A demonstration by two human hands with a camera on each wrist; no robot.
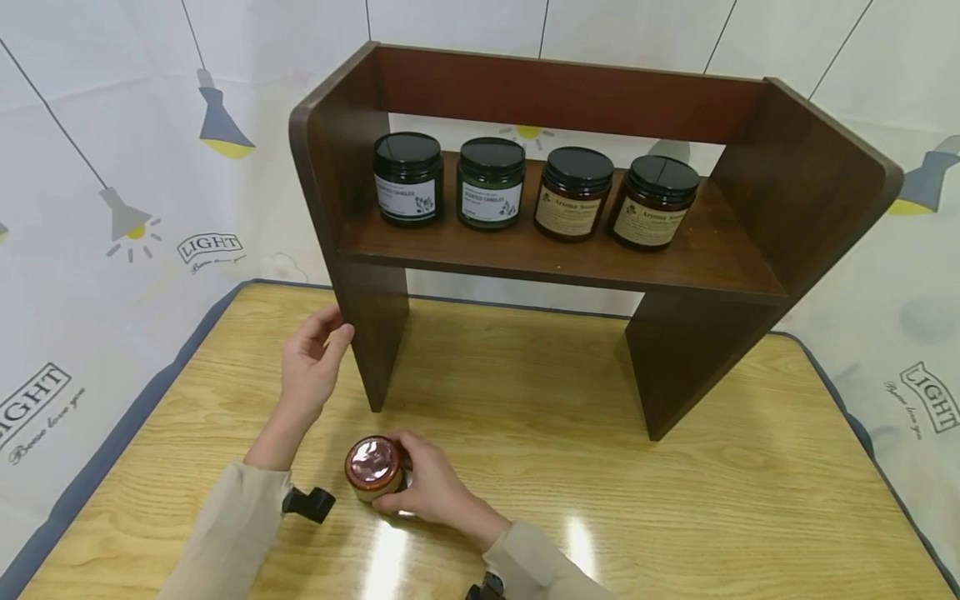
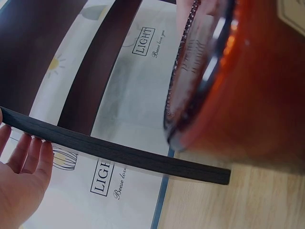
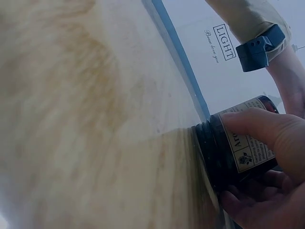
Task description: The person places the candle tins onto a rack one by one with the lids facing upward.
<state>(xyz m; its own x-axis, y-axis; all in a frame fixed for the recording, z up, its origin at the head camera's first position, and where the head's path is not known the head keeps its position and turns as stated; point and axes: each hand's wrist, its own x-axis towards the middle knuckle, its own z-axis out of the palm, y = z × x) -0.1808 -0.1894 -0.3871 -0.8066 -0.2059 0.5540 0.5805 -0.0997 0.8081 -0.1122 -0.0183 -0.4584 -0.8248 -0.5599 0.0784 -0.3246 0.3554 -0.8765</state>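
Note:
My right hand [image 1: 437, 490] grips an amber glass candle jar [image 1: 373, 465] from its right side, low over the table. The jar is upside down: its glass base faces up in the head view, and its dark lid points at the tabletop in the right wrist view. A cream label wraps its side. My left hand [image 1: 311, 367] touches the outer face and edge of the left side panel [image 1: 375, 333] of a dark brown wooden shelf, fingers extended in the left wrist view.
On the shelf board [image 1: 738, 262] stand two green candle jars [image 1: 408, 179] with white labels and two amber candle jars [image 1: 573, 193] with cream labels, all black-lidded. The wood-grain table [image 1: 525, 500] has a blue edge. Printed white cloth [image 1: 112, 275] hangs behind.

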